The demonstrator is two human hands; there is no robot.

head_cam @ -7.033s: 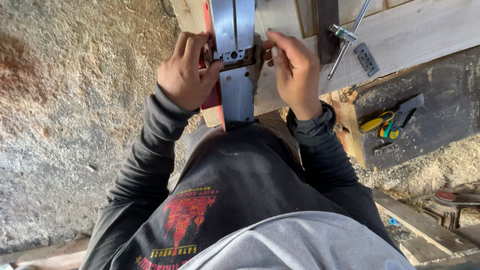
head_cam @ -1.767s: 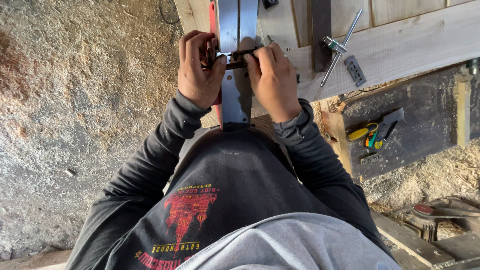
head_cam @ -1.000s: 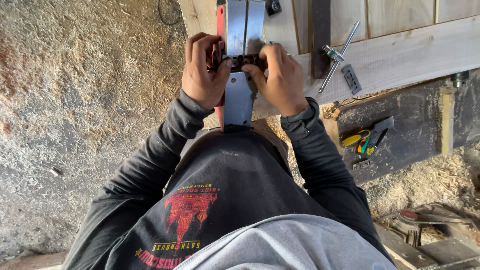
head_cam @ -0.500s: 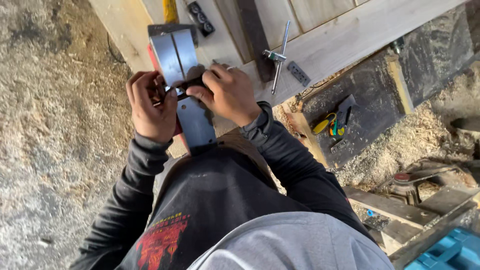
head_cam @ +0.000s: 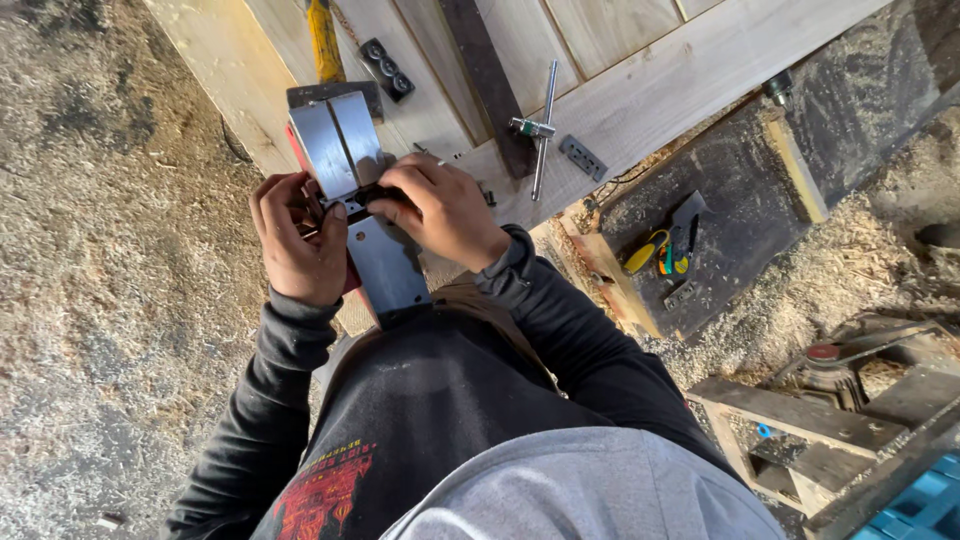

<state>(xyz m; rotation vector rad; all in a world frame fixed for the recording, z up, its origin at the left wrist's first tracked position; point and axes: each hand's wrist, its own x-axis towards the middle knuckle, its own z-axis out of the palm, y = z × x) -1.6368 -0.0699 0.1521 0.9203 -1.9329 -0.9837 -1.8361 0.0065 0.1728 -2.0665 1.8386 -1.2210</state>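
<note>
Both hands are now brought together at the middle of the grey metal planer [head_cam: 372, 215], which is propped between the knees against the wooden desk [head_cam: 640, 90]. The left hand [head_cam: 298, 235] is clenched on its side; the right hand [head_cam: 440, 210] is pinched on a small dark part. Compared with earlier, the view is swung leftward and the T-handled wrench [head_cam: 538, 128] is left untouched.

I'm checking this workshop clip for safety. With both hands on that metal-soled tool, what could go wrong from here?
1. Both the left hand and right hand have fingers at the dark slot across the metal-soled tool; if a blade sits there, a slip might cut them.
2. The tool is held over the lap, unsupported, so it may drop.
3. The T-handled wrench lies loose on the wooden planks and could roll off.
</note>
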